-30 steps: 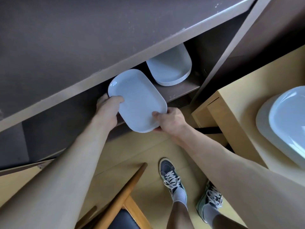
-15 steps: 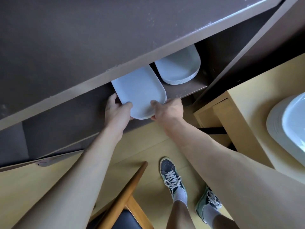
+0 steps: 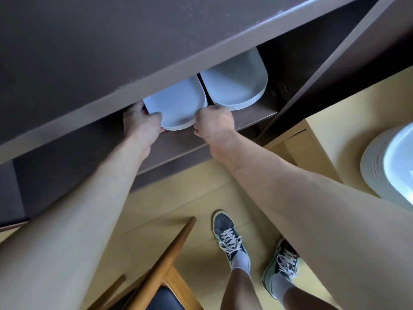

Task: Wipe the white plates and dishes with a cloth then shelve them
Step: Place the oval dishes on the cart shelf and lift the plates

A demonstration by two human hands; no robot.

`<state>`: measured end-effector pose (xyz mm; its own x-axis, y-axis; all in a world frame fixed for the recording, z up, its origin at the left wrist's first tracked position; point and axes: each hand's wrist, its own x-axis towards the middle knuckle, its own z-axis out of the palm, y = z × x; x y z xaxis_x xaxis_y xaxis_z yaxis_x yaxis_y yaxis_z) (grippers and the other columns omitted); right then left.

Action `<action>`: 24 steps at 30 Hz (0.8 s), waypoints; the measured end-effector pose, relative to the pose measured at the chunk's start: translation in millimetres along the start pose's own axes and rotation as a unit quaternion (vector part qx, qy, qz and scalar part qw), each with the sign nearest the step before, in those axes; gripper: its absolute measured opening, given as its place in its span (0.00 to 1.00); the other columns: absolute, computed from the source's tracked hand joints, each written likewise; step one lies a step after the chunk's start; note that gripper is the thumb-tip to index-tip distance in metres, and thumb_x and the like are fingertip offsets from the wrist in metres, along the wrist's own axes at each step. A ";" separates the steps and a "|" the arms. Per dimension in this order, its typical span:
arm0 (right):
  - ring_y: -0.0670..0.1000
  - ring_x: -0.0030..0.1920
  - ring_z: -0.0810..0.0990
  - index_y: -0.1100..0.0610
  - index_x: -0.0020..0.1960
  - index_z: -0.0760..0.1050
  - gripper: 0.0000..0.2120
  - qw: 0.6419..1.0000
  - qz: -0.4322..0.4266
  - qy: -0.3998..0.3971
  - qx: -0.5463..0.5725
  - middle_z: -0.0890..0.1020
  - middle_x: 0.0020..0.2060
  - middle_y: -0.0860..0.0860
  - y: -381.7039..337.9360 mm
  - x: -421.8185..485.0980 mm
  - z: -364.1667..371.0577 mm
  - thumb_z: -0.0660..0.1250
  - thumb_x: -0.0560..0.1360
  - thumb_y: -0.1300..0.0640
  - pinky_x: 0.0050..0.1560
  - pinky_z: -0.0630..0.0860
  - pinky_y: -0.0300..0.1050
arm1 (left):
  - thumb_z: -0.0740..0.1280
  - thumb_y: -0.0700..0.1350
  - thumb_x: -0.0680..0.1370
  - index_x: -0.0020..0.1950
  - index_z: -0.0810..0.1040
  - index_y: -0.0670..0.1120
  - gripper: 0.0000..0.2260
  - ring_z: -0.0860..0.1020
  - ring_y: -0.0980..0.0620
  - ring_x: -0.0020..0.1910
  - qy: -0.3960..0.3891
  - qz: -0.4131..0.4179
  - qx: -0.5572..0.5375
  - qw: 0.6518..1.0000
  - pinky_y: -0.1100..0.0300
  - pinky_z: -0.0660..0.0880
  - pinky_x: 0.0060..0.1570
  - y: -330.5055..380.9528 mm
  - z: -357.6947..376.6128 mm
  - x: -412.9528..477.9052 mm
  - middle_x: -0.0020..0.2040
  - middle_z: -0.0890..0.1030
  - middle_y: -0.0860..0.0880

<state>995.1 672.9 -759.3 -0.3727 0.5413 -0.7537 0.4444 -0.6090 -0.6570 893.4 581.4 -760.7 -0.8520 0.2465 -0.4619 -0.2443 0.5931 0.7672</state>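
A white oblong plate [image 3: 176,104] lies partly inside the dark brown shelf [image 3: 252,116], its near end sticking out past the shelf's front edge. My left hand [image 3: 140,123] grips its left near corner. My right hand [image 3: 213,123] holds its right near corner with curled fingers. To the right on the same shelf sits a stack of several white oblong plates [image 3: 237,83], nearly touching the held plate. The far ends of both are hidden by the shelf board above [image 3: 134,52].
A pale wooden table [image 3: 335,130] stands at the right with a stack of white dishes [image 3: 388,166] on it. A wooden chair [image 3: 161,274] with a dark seat is near my legs. My feet in sneakers stand on the pale floor [image 3: 178,198].
Both hands pushed the plate forward and further into the shelf, beside the stack; less of it now sticks out.
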 end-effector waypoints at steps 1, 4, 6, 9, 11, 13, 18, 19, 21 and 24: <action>0.58 0.37 0.69 0.57 0.38 0.71 0.06 1.000 0.005 0.002 0.008 0.71 0.30 0.52 -0.7 0.9 -0.5 0.59 0.70 0.66 0.51 0.79 0.53 | 0.63 0.32 0.80 0.59 0.76 0.53 0.17 0.82 0.50 0.57 -0.001 -0.002 0.004 1.000 0.66 0.81 0.39 2.0 0.0 1.6 0.54 0.80 0.54; 0.57 0.38 0.69 0.58 0.38 0.70 0.07 1.000 -0.001 -0.004 0.007 0.72 0.32 0.53 1.0 4.4 -4.3 0.59 0.72 0.67 0.47 0.79 0.52 | 0.63 0.32 0.80 0.59 0.76 0.55 0.18 0.81 0.48 0.60 -0.007 -0.003 0.017 1.000 0.65 0.81 0.41 5.6 1.7 4.6 0.58 0.81 0.52; 0.56 0.38 0.69 0.57 0.38 0.69 0.05 1.000 -0.009 -0.007 -0.004 0.72 0.33 0.53 4.2 4.1 -5.6 0.59 0.71 0.65 0.48 0.81 0.54 | 0.63 0.32 0.80 0.59 0.76 0.55 0.18 0.81 0.49 0.60 -0.012 -0.003 0.027 1.000 0.65 0.81 0.41 6.4 1.9 5.0 0.59 0.81 0.51; 0.55 0.37 0.71 0.56 0.41 0.70 0.04 1.000 -0.011 -0.015 -0.017 0.73 0.34 0.51 6.6 3.2 -8.8 0.60 0.73 0.62 0.52 0.83 0.57 | 0.63 0.32 0.80 0.61 0.78 0.54 0.18 0.81 0.49 0.60 -0.020 0.004 0.038 0.999 0.65 0.80 0.41 5.3 2.2 4.8 0.61 0.82 0.51; 0.54 0.38 0.72 0.55 0.40 0.71 0.04 0.999 -0.015 -0.025 -0.025 0.74 0.34 0.50 6.8 0.6 -12.1 0.61 0.74 0.60 0.55 0.82 0.58 | 0.63 0.33 0.80 0.63 0.78 0.53 0.18 0.81 0.49 0.61 -0.029 0.005 0.044 0.999 0.65 0.80 0.41 2.6 2.0 3.5 0.63 0.81 0.51; 0.55 0.39 0.74 0.54 0.39 0.72 0.04 0.999 -0.018 -0.035 -0.028 0.75 0.34 0.50 7.0 -9.3 -19.9 0.62 0.72 0.60 0.57 0.82 0.59 | 0.64 0.36 0.80 0.69 0.77 0.52 0.19 0.80 0.50 0.63 -0.039 -0.004 0.052 0.998 0.61 0.81 0.48 1.0 3.1 -0.2 0.65 0.80 0.52; 0.57 0.51 0.82 0.54 0.57 0.76 0.13 0.998 -0.011 -0.041 -0.043 0.81 0.46 0.52 25.0 -56.9 -67.5 0.63 0.75 0.64 0.60 0.81 0.51 | 0.66 0.46 0.78 0.80 0.63 0.48 0.31 0.68 0.47 0.76 0.090 -0.006 0.095 0.991 0.49 0.67 0.74 5.1 14.9 -32.8 0.78 0.67 0.46; 0.54 0.51 0.82 0.55 0.61 0.77 0.16 0.999 -0.011 -0.038 -0.035 0.81 0.47 0.50 28.6 -68.0 -82.3 0.63 0.76 0.65 0.60 0.81 0.51 | 0.66 0.45 0.78 0.78 0.65 0.48 0.28 0.69 0.47 0.74 0.099 0.008 0.083 0.992 0.50 0.68 0.72 9.7 21.9 -51.6 0.76 0.68 0.46; 0.51 0.51 0.81 0.55 0.63 0.79 0.17 0.999 -0.007 -0.022 -0.022 0.81 0.47 0.46 35.9 -89.5 -116.1 0.64 0.77 0.66 0.61 0.81 0.52 | 0.65 0.41 0.80 0.73 0.72 0.47 0.20 0.75 0.52 0.65 0.061 0.043 0.060 0.995 0.57 0.72 0.66 16.7 40.7 -99.6 0.68 0.75 0.49; 0.54 0.54 0.83 0.55 0.57 0.81 0.15 1.000 0.000 0.014 -0.002 0.84 0.47 0.48 40.8 -124.4 -174.1 0.64 0.75 0.68 0.61 0.80 0.57 | 0.65 0.35 0.80 0.62 0.81 0.47 0.14 0.80 0.57 0.54 -0.071 0.079 0.061 0.992 0.60 0.76 0.62 16.8 74.5 -172.2 0.57 0.83 0.51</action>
<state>1201.4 681.7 -689.9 -0.3500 0.5578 -0.7525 0.4467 -0.6067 -0.6575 1070.5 606.1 -701.5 -0.7989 0.4449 -0.4047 -0.0469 0.6248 0.7794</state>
